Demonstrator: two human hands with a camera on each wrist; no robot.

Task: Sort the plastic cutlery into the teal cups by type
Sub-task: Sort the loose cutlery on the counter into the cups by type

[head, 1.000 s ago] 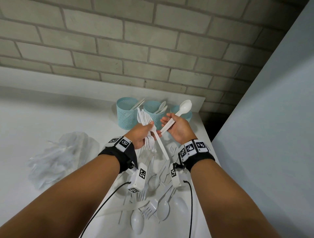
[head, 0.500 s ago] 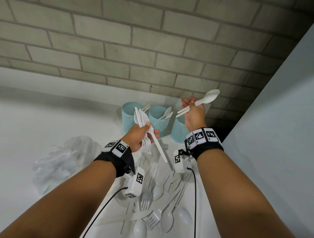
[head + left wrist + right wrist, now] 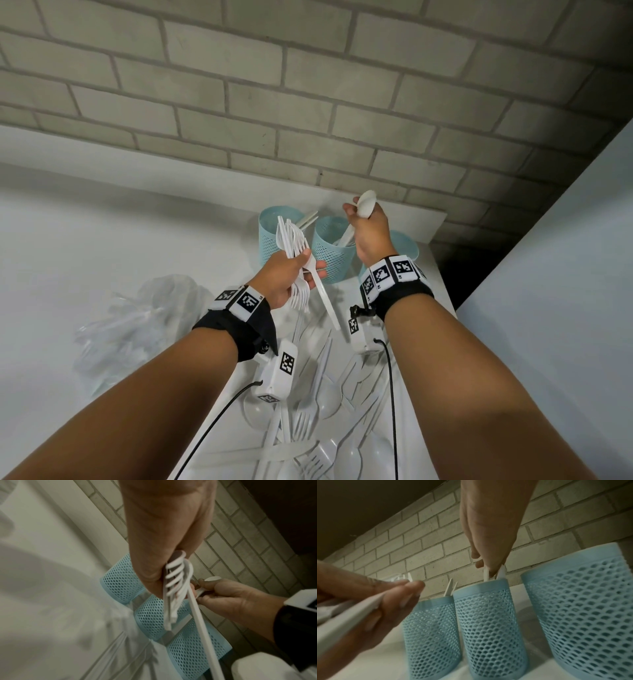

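In the centre of the head view the right hand (image 3: 368, 236) pinches a white spoon (image 3: 365, 205) by the bowl above the middle teal cup (image 3: 334, 253); the handle goes down into this cup, mostly hidden behind the hand. The left hand (image 3: 286, 274) grips a bundle of forks (image 3: 291, 240) and one knife (image 3: 323, 298). The right cup (image 3: 406, 245) is partly covered by the wrist, the left cup (image 3: 272, 233) by the forks. Loose cutlery (image 3: 325, 411) lies at the lower centre, cut off by the edge
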